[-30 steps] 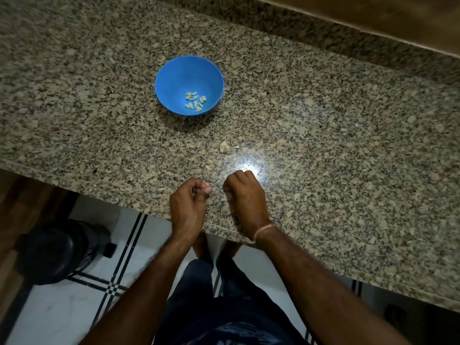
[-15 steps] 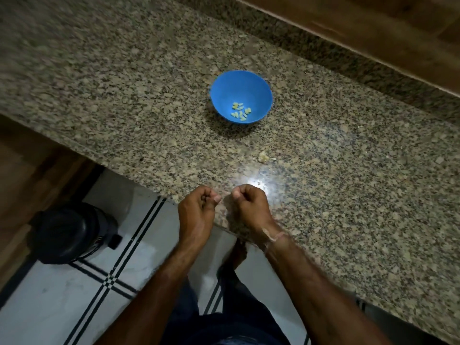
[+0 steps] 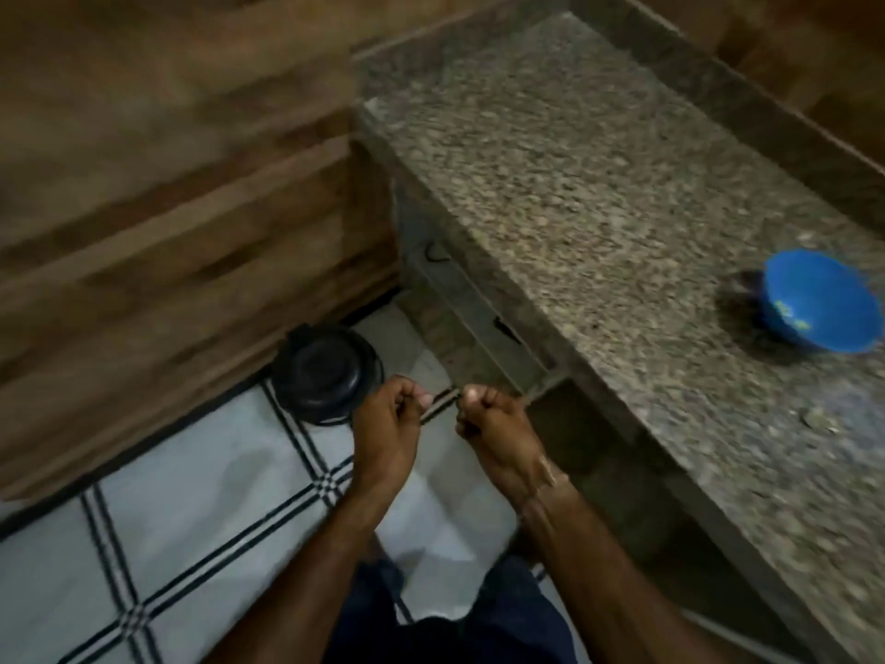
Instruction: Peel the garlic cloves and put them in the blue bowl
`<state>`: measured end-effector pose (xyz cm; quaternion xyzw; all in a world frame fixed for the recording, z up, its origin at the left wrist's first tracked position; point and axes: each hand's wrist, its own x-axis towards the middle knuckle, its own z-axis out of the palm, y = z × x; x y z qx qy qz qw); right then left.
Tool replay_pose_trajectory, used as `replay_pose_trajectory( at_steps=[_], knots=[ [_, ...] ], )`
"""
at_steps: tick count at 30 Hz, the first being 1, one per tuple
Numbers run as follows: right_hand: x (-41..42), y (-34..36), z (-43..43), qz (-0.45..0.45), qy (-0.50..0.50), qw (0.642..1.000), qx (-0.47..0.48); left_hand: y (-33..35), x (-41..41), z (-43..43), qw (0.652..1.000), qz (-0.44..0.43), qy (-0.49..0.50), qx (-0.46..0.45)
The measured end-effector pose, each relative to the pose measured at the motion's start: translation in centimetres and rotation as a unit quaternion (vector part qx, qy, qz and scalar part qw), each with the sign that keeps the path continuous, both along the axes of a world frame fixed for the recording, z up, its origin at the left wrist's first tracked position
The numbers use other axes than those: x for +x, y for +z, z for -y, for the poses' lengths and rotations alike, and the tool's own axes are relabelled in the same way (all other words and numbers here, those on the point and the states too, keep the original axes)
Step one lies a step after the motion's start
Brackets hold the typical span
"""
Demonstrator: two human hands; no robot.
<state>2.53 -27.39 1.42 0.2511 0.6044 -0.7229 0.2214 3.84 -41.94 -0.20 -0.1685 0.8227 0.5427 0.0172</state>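
Nearest the camera, dark trousers [image 3: 431,635] fill the bottom edge, and both forearms reach out over the tiled floor [image 3: 191,519], white with black line borders. The left hand [image 3: 388,433] and the right hand [image 3: 498,438] are side by side but apart, each with its fingers curled in and the thumb pressed to the fingertips. The frame is too blurred to tell whether either pinches a clove or a bit of skin. A pale band [image 3: 546,472] sits at the right wrist. Just beyond the left hand a round black container [image 3: 321,371] stands on the floor against the wood-panelled wall [image 3: 167,184]. Its contents cannot be made out. To the right runs the speckled granite counter [image 3: 574,184], with open shelves [image 3: 469,304] under its near edge. Well away from both hands, towards the right edge of the view, the blue bowl [image 3: 819,304] stands on the counter with a few pale peeled garlic cloves [image 3: 792,313] in its bottom. A small pale scrap [image 3: 814,416] lies on the granite nearer than the bowl.
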Motion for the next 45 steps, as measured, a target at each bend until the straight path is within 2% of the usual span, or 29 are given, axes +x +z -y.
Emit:
replay_pose_trajectory(
  at_steps=[6, 16, 20, 24, 26, 30, 35, 36, 38, 39, 40, 41, 42, 45],
  knots=[
    [-1.6, -0.4, 12.0, 0.042, 0.059, 0.997, 0.000, -0.1, 1.1, 12.7, 0.993, 0.000, 0.117, -0.011],
    [-7.4, -5.6, 23.6, 0.087, 0.153, 0.984, 0.021, -1.4, -0.7, 22.5, 0.971, 0.041, 0.236, 0.011],
    [-9.7, -10.1, 25.5, 0.125, 0.178, 0.975, 0.031, -5.0, -2.8, 24.8, 0.959, 0.092, 0.266, 0.025],
    [-12.5, -17.7, 26.5, 0.180, 0.179, 0.967, 0.035, -13.8, -5.7, 26.1, 0.939, 0.177, 0.289, 0.061],
    [-13.8, -21.9, 27.1, 0.208, 0.153, 0.966, 0.023, -18.7, -7.3, 26.1, 0.911, 0.219, 0.321, 0.135],
    [-16.9, -31.0, 29.2, 0.250, 0.103, 0.963, 0.005, -28.1, -12.3, 26.4, 0.828, 0.320, 0.367, 0.279],
    [-21.7, -42.1, 31.5, 0.244, 0.126, 0.960, 0.046, -40.7, -17.7, 27.7, 0.783, 0.317, 0.372, 0.384],
    [-22.2, -44.2, 31.7, 0.256, 0.136, 0.956, 0.044, -43.0, -18.1, 28.0, 0.761, 0.321, 0.385, 0.412],
    [-22.7, -46.9, 31.7, 0.279, 0.140, 0.950, 0.005, -46.6, -18.3, 28.3, 0.685, 0.327, 0.465, 0.456],
    [-22.9, -47.6, 31.7, 0.282, 0.125, 0.951, -0.001, -47.9, -18.2, 28.5, 0.677, 0.325, 0.497, 0.435],
    [-22.8, -48.1, 31.8, 0.276, 0.101, 0.956, -0.001, -49.2, -18.2, 28.4, 0.692, 0.334, 0.488, 0.415],
    [-22.7, -48.6, 31.7, 0.261, 0.077, 0.962, 0.010, -49.7, -18.1, 28.0, 0.685, 0.321, 0.483, 0.440],
    [-22.5, -48.7, 31.8, 0.238, 0.058, 0.969, 0.019, -49.5, -18.2, 27.7, 0.637, 0.295, 0.495, 0.512],
    [-21.6, -48.9, 32.6, 0.169, 0.030, 0.983, 0.064, -48.6, -18.6, 27.1, 0.623, 0.278, 0.492, 0.541]
  ],
)
